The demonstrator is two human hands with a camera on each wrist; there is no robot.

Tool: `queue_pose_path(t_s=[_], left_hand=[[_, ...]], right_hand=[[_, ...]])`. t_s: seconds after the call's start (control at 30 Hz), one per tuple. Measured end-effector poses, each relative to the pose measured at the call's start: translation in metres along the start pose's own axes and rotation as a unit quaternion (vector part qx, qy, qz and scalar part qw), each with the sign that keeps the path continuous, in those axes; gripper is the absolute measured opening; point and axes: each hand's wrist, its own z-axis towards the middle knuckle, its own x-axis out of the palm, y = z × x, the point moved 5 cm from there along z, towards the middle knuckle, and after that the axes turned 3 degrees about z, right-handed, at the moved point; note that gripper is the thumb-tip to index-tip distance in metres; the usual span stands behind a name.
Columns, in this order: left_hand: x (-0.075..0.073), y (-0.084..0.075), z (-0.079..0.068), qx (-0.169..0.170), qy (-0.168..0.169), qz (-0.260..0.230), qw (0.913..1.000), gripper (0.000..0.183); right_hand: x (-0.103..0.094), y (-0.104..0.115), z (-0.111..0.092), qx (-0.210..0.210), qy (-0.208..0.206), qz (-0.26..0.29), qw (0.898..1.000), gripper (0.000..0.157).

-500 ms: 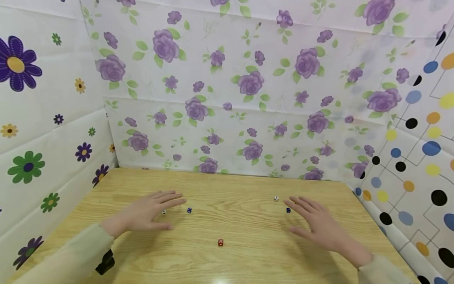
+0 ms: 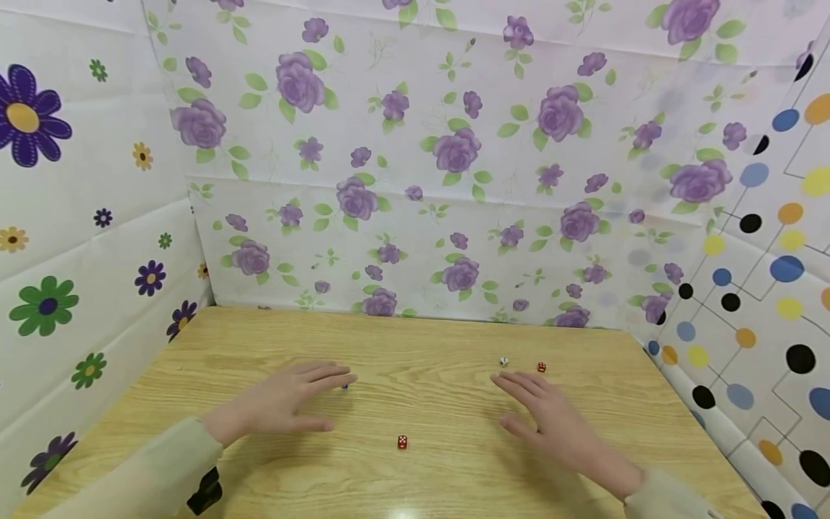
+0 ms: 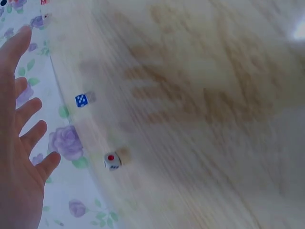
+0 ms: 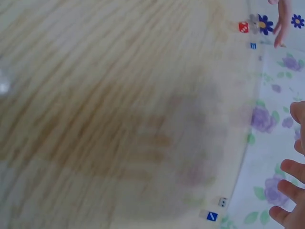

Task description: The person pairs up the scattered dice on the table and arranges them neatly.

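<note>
1. Head view: the left hand (image 2: 282,404) hovers over the table (image 2: 421,346), fingers spread wide and holding nothing, between nine and ten o'clock from the near red die (image 2: 403,442). The right hand (image 2: 551,418), also wide and holding nothing, lies toward three o'clock.
2. Both hands have shifted inward in the last moment. The far red die (image 2: 541,367) has come into sight near twelve o'clock from the right hand, with the right white die (image 2: 503,362) toward eleven. The dice appear unmoved, so I judge none has been picked up.
3. Left wrist view: the left blue die (image 3: 81,100) lies apart from the fingers; the left white die (image 3: 112,161) sits at its five o'clock.
4. Right wrist view: the right blue die (image 4: 212,216), now hidden from the head view, lies untouched, the right white die at its one o'clock.
</note>
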Motion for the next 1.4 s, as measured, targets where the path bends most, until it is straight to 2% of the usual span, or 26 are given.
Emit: queue_pose_path(t_s=[0.27,0.43,0.67,0.8,1.0,1.23,1.4], left_hand=[[0.010,-0.015,0.009,0.000,0.013,-0.019,0.9997,0.067],[0.017,-0.020,0.014,-0.017,0.017,-0.039,0.9989,0.065],[0.021,-0.030,0.020,-0.039,-0.011,-0.061,0.9973,0.058],[0.025,-0.035,0.024,-0.059,-0.028,-0.092,0.9936,0.055],[0.036,-0.040,0.029,-0.093,-0.027,-0.141,0.9853,0.054],[0.043,-0.050,0.034,-0.092,-0.035,-0.195,0.9758,0.051],[0.050,-0.056,0.038,-0.090,-0.025,-0.195,0.9764,0.048]], right_hand=[[0.013,0.018,0.004,0.002,-0.004,0.021,1.000,0.061],[0.019,0.030,0.007,0.008,0.007,0.036,0.999,0.055],[0.031,0.044,0.010,0.006,0.022,0.038,0.999,0.055],[0.035,0.050,0.012,0.007,0.026,0.041,0.999,0.058],[0.039,0.059,0.015,0.005,0.028,0.048,0.998,0.063],[0.048,0.066,0.018,0.009,0.045,0.057,0.997,0.061],[0.052,0.073,0.021,0.015,0.071,0.079,0.994,0.058]])
